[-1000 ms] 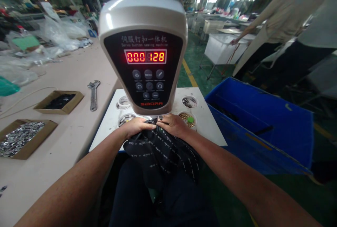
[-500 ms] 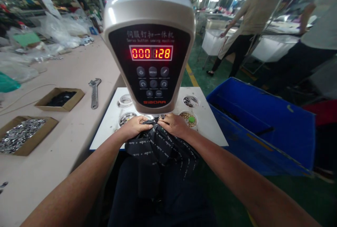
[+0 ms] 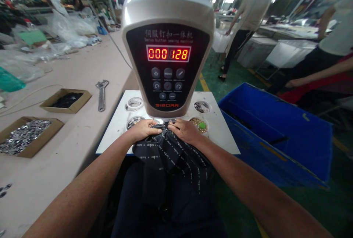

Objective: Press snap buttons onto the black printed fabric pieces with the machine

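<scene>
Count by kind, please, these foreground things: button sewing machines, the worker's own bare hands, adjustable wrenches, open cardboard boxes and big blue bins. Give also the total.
Button sewing machine: 1
Bare hands on the black printed fabric (left hand, right hand): 2
Adjustable wrench: 1
Open cardboard boxes: 2
Big blue bin: 1
Total: 7
</scene>
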Demonstrator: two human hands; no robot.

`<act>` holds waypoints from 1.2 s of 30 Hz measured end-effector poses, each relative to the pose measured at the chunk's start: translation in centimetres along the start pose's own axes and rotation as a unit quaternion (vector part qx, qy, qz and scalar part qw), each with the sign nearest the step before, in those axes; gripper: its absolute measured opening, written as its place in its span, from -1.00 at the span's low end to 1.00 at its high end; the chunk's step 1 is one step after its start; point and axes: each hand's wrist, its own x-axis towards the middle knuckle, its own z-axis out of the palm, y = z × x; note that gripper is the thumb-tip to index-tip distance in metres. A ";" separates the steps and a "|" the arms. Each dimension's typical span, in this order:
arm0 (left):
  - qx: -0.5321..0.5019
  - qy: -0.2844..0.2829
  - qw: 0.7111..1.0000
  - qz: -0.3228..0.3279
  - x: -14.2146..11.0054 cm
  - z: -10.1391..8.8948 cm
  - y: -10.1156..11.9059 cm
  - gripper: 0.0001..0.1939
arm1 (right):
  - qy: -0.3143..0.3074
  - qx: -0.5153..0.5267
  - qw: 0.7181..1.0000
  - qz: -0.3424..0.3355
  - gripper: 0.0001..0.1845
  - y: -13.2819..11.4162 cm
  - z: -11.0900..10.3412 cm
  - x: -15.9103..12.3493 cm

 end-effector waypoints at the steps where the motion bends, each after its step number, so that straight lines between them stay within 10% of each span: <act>1: -0.001 -0.001 1.000 -0.002 0.1 0.0 0.0 -0.53 | -0.003 0.005 1.000 -0.002 -0.71 0.0 0.0 0.0; 36: 0.009 0.015 1.000 0.006 0.6 -0.2 -1.1 -0.51 | 0.016 0.012 0.999 0.045 -0.77 -0.2 0.1 0.2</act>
